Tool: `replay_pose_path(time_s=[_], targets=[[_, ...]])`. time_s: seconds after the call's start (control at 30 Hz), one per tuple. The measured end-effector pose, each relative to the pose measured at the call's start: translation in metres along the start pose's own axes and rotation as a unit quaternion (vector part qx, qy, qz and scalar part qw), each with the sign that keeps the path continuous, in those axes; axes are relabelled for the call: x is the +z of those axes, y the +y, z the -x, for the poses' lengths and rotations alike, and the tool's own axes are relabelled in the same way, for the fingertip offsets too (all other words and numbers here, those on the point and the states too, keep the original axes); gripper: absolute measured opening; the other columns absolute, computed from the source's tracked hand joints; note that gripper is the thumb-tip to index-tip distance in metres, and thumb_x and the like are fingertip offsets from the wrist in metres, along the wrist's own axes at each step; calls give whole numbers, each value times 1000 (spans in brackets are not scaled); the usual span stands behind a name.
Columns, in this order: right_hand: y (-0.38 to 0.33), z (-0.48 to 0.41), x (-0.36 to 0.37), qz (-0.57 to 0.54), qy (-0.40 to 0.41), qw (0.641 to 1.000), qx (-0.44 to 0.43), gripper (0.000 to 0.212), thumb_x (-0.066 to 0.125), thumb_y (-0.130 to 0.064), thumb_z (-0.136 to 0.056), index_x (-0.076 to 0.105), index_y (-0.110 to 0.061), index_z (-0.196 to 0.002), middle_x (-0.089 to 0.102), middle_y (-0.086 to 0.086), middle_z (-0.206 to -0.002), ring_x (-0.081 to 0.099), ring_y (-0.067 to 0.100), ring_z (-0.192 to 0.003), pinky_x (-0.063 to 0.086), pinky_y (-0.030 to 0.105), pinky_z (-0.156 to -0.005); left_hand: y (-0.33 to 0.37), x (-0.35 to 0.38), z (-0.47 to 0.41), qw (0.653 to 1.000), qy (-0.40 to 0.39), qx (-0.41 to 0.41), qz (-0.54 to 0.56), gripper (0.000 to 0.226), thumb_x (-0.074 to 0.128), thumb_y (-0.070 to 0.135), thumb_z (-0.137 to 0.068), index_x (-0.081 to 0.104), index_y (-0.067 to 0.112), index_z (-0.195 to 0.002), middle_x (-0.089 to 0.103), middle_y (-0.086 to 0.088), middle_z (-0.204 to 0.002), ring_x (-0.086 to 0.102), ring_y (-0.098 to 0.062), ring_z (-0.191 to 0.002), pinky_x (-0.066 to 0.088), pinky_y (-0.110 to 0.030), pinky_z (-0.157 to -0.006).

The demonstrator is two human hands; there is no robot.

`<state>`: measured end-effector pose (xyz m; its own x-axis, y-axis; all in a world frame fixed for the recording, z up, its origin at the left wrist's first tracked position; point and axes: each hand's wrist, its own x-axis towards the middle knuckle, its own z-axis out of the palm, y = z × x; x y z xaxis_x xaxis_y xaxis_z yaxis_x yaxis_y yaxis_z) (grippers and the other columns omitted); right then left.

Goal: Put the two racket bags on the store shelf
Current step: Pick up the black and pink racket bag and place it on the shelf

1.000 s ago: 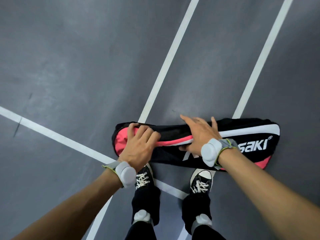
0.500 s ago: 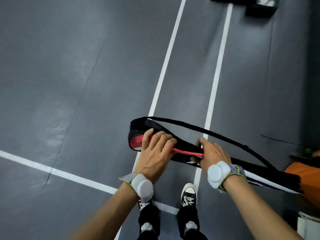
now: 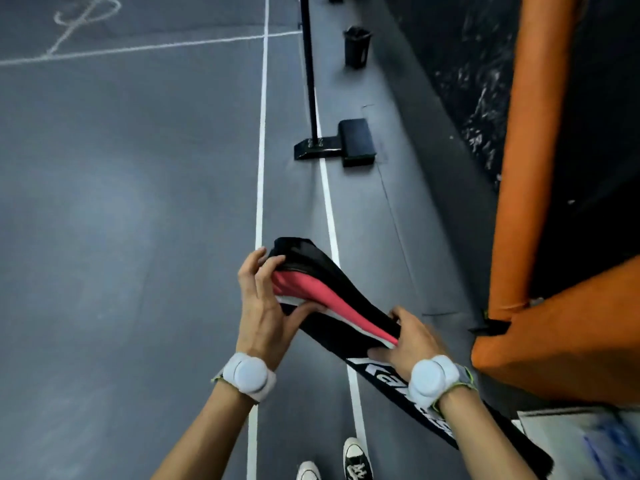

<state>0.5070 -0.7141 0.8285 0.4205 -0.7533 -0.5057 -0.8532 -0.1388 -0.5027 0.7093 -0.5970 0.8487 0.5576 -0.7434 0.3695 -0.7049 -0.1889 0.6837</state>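
A long black racket bag [image 3: 341,299] with a pink panel and white lettering is held off the floor, slanting from the upper middle toward the lower right. My left hand [image 3: 263,306] grips its wide far end, fingers over the top edge and thumb underneath. My right hand [image 3: 408,337] grips the bag's middle. Its lower end runs behind my right forearm. A second bag is not in view, and no store shelf shows.
A black net post [image 3: 308,64] on a weighted base [image 3: 336,143] stands ahead. A black bin [image 3: 356,46] sits farther along the dark wall. Orange padding [image 3: 540,168] rises at right. A pale box [image 3: 581,441] lies at the lower right. White court lines cross the grey floor.
I have stood up and turned right, lifting the bag from the floor. The net post, wall and orange padding have come into view. Both hands stayed on the bag.
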Motion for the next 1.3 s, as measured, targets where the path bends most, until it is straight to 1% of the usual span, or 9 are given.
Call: replay_pose_path(time_s=[0.13, 0.23, 0.3, 0.43, 0.6, 0.7, 0.9, 1.03, 1.3], targets=[[5, 42, -56, -32, 52, 997, 56, 64, 86, -40, -66, 55, -16, -117, 69, 1, -112, 66, 27, -104, 52, 31, -85, 59, -4, -38, 994, -30, -19, 101, 65, 84, 18, -76, 41, 25, -125, 56, 0, -121, 58, -12, -113, 48, -34, -101], [21, 83, -82, -60, 96, 987, 112, 61, 85, -41, -68, 57, -16, -116, 69, 3, -115, 65, 28, -109, 52, 32, -88, 110, -4, -49, 990, -63, -4, 123, 38, 70, 15, -88, 45, 36, -107, 66, 24, -94, 63, 3, -94, 51, -22, -84], [33, 111, -93, -82, 131, 976, 154, 65, 84, -43, -69, 54, -16, -121, 68, 7, -119, 62, 31, -114, 52, 35, -91, 142, 0, -53, 986, -92, 28, 135, 37, 62, 9, -93, 45, 41, -101, 66, 35, -91, 65, 10, -91, 50, -14, -79], [56, 167, -107, -108, 193, 951, 214, 73, 82, -55, -64, 55, -20, -122, 67, 5, -119, 61, 30, -114, 53, 37, -90, 203, 15, -42, 972, -140, 112, 151, 31, 54, 8, -96, 47, 38, -103, 62, 44, -92, 70, -1, -87, 54, -27, -79], [76, 234, -131, -139, 268, 922, 241, 73, 82, -60, -62, 57, -18, -116, 66, 3, -115, 62, 27, -109, 47, 27, -80, 272, 36, -12, 942, -198, 209, 172, 28, 55, 9, -94, 47, 34, -104, 60, 38, -78, 61, -1, -70, 41, -10, -67], [74, 271, -146, -189, 349, 895, 205, 80, 82, -62, -59, 51, -27, -124, 62, -5, -118, 61, 17, -110, 48, 30, -92, 300, 45, 7, 922, -245, 235, 189, 29, 53, 7, -93, 47, 33, -104, 58, 42, -78, 57, 9, -70, 36, 1, -68], [73, 338, -167, -252, 564, 770, 161, 45, 67, -67, -74, 54, -35, -102, 58, -13, -107, 60, 6, -97, 46, 23, -84, 361, 56, 60, 880, -311, 289, 211, 33, 53, 6, -93, 46, 37, -104, 64, 23, -98, 65, -10, -91, 47, -26, -80], [85, 361, -171, -265, 532, 777, 208, 49, 54, -72, -81, 63, -28, -101, 67, -14, -99, 61, 10, -98, 43, 24, -82, 393, 63, 91, 865, -319, 309, 234, 25, 54, 7, -94, 52, 28, -107, 64, 22, -99, 62, -5, -94, 48, -30, -79], [144, 431, -188, -305, 585, 717, 228, 43, 65, -59, -80, 72, -22, -102, 73, -10, -99, 66, 10, -97, 50, 24, -87, 466, 80, 169, 833, -319, 365, 266, 24, 55, 9, -93, 50, 28, -106, 68, 13, -101, 65, -8, -97, 49, -29, -74]])
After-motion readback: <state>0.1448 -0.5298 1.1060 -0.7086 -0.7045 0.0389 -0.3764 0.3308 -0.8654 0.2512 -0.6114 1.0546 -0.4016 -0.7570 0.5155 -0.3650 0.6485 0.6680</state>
